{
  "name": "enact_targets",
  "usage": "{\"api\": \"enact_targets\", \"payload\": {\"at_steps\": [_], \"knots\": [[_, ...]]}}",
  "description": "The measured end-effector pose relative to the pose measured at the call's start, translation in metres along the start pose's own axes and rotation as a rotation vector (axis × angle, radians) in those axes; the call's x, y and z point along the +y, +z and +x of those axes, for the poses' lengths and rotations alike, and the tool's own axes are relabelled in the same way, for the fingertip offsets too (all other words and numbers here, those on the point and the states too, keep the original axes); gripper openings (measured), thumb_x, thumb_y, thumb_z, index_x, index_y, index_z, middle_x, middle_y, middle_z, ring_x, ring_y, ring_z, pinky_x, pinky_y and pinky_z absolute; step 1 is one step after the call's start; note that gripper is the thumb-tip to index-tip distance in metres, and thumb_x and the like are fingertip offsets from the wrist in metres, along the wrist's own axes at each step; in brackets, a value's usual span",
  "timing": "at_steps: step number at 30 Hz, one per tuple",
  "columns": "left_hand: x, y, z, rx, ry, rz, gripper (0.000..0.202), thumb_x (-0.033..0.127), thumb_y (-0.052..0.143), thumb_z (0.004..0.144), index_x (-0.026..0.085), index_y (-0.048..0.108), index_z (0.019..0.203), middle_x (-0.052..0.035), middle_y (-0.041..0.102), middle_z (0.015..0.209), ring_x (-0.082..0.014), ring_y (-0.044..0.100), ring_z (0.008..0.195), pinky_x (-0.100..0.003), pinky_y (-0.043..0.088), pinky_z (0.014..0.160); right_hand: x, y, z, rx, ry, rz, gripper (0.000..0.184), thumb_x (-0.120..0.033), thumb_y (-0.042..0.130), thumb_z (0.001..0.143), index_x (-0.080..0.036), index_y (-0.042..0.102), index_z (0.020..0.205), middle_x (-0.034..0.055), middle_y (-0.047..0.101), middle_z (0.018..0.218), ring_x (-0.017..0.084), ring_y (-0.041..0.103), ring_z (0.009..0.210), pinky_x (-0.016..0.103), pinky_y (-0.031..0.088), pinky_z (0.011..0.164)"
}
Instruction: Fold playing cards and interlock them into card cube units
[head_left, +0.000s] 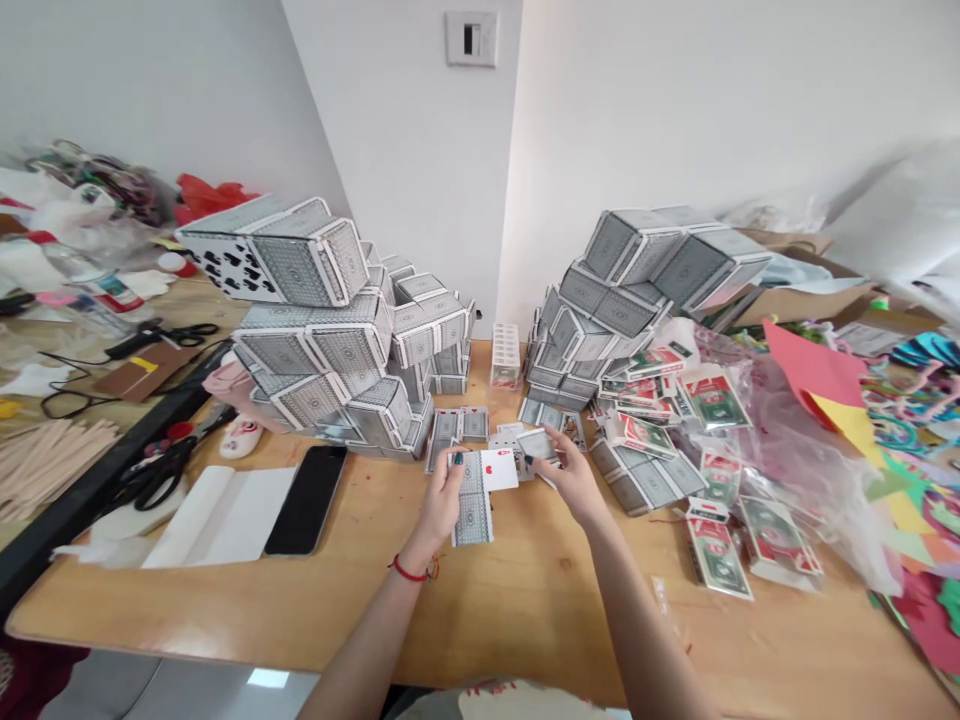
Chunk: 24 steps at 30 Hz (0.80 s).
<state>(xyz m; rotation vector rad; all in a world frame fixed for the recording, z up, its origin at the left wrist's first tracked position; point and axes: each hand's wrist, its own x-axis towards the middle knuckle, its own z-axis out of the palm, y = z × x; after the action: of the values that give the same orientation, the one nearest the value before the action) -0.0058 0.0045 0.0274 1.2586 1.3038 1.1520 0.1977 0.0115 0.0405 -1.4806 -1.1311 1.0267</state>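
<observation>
A big wooden table (517, 620) fills the view, and two tall piles of grey playing-card packs stand near its far edge, with the left pile (315, 340) and the right pile (600, 320) apart from each other. Near the right edge, packs with green money pictures (716, 555) lie beside a clear plastic bag (787, 470). Near the left edge are a black phone (306, 500) and black scissors (154, 475). Both hands are over the middle of the table, just in front of the gap between the piles. The left hand (442, 495), with a red string (409, 570) on its wrist, is mostly closed and holds a strip of grey-backed cards (472, 512). The strip's long side runs from the near edge toward the far edge. A white card with a red heart (499, 470) sits just right of the strip, between the hands, and I cannot tell which hand has it. The right hand (574, 478) is nearer the middle and pinches a small grey-backed card (536, 445) in its fingers, which point left toward the white card.
</observation>
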Motion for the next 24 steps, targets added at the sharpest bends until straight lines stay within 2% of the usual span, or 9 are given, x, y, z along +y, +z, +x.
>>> {"api": "enact_targets", "payload": {"at_steps": [3, 7, 15, 20, 24], "knots": [[0.002, 0.001, 0.001, 0.006, -0.009, 0.0, 0.026, 0.04, 0.039, 0.082, 0.021, 0.05, 0.097, -0.0022, 0.055, 0.091, -0.0146, 0.052, 0.079, -0.026, 0.042, 0.072, -0.006, 0.005, -0.014, -0.164, 0.058, 0.344, 0.061, -0.025, 0.067, 0.058, -0.023, 0.043, 0.115, 0.003, 0.057, 0.093, 0.016, 0.057, 0.076, 0.032, 0.05, 0.067], [0.003, 0.002, 0.001, 0.019, 0.015, 0.034, 0.025, 0.037, 0.037, 0.083, 0.022, 0.049, 0.098, -0.0025, 0.055, 0.093, -0.0149, 0.051, 0.082, -0.026, 0.04, 0.076, -0.014, 0.011, -0.025, -0.183, 0.118, 0.55, 0.06, -0.021, 0.072, 0.055, -0.027, 0.041, 0.107, 0.0004, 0.058, 0.093, 0.015, 0.058, 0.074, 0.033, 0.052, 0.067], [0.007, 0.003, -0.001, 0.053, 0.073, 0.114, 0.022, 0.028, 0.036, 0.084, 0.022, 0.048, 0.102, -0.0033, 0.054, 0.098, -0.0154, 0.05, 0.089, -0.026, 0.037, 0.081, -0.008, 0.014, -0.028, -0.121, 0.226, 0.616, 0.053, -0.032, 0.07, 0.061, -0.028, 0.038, 0.103, -0.0031, 0.057, 0.082, 0.013, 0.059, 0.066, 0.036, 0.056, 0.059], [0.011, 0.004, -0.003, 0.07, 0.111, 0.146, 0.022, 0.027, 0.035, 0.085, 0.022, 0.047, 0.102, -0.0041, 0.053, 0.101, -0.0163, 0.049, 0.093, -0.028, 0.036, 0.083, -0.006, 0.021, -0.03, -0.062, 0.201, 0.638, 0.049, -0.031, 0.069, 0.062, -0.028, 0.037, 0.1, -0.0037, 0.057, 0.08, 0.012, 0.059, 0.065, 0.035, 0.056, 0.061], [0.016, 0.003, -0.005, 0.041, 0.123, 0.16, 0.02, 0.027, 0.036, 0.085, 0.021, 0.046, 0.1, -0.0037, 0.054, 0.097, -0.0157, 0.05, 0.087, -0.027, 0.037, 0.079, -0.007, 0.026, -0.032, -0.01, 0.165, 0.636, 0.046, -0.03, 0.068, 0.064, -0.028, 0.036, 0.098, -0.0039, 0.057, 0.08, 0.012, 0.059, 0.065, 0.031, 0.056, 0.057]]}}
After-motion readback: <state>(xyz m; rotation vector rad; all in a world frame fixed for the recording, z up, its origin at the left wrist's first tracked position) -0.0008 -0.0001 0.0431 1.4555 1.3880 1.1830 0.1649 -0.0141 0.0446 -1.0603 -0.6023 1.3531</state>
